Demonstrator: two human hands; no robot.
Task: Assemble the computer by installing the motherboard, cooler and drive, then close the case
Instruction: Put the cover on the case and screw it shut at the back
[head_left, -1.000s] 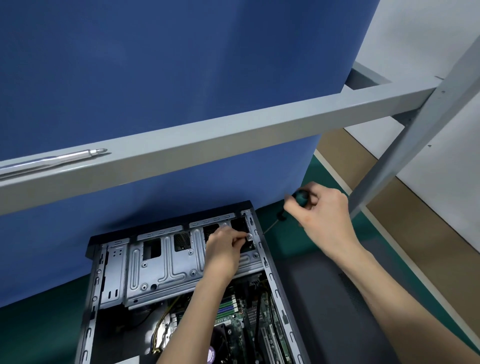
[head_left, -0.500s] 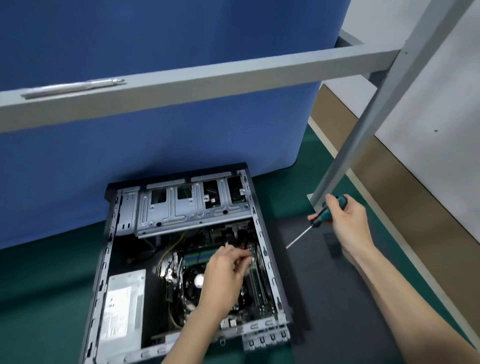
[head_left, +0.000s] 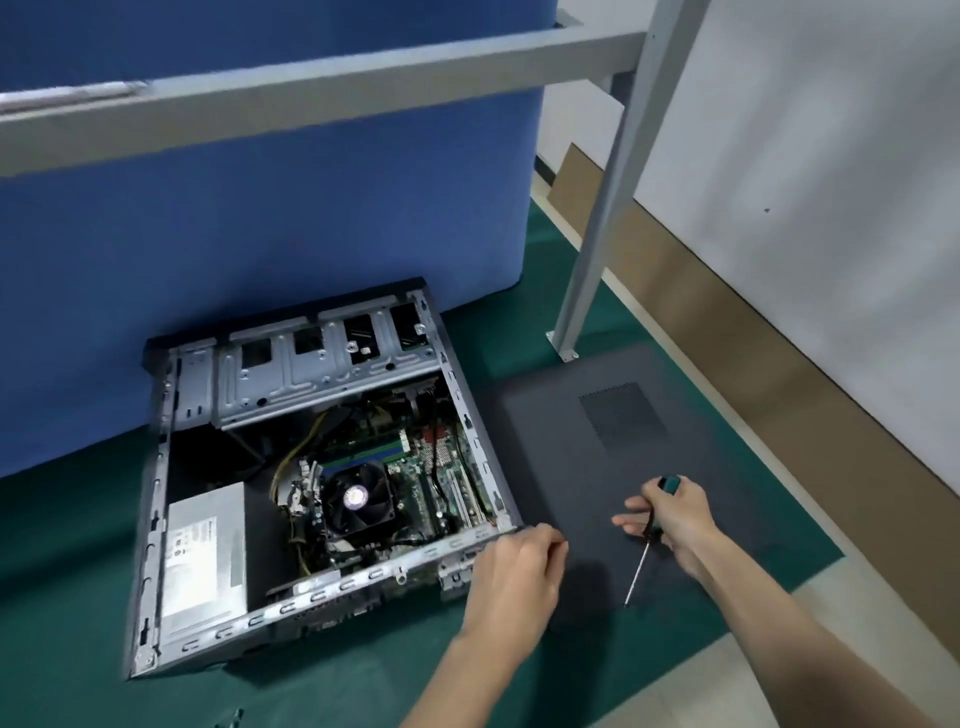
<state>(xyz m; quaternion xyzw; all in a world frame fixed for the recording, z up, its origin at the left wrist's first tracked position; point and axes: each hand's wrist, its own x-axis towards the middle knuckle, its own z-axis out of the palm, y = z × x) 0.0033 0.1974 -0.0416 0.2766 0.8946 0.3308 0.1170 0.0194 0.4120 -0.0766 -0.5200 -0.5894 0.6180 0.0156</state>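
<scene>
Curled round the green handle, the right hand (head_left: 672, 514) grips a screwdriver (head_left: 670, 483), its tip down on the side panel (head_left: 623, 457), which lies flat on the green mat (head_left: 62, 519) just right of the case (head_left: 150, 519). The left hand (head_left: 511, 577) sits at the case's near right corner, fingers curled; whether they clasp the rim cannot be told. Judging by the open case, the motherboard (head_left: 415, 470) and cooler (head_left: 358, 499) are in, and the drive cage (head_left: 311, 374) is seated at the far end; closing up with the panel looks to be what remains. Whether a drive sits inside the cage is hidden, and any screws are too small to make out
</scene>
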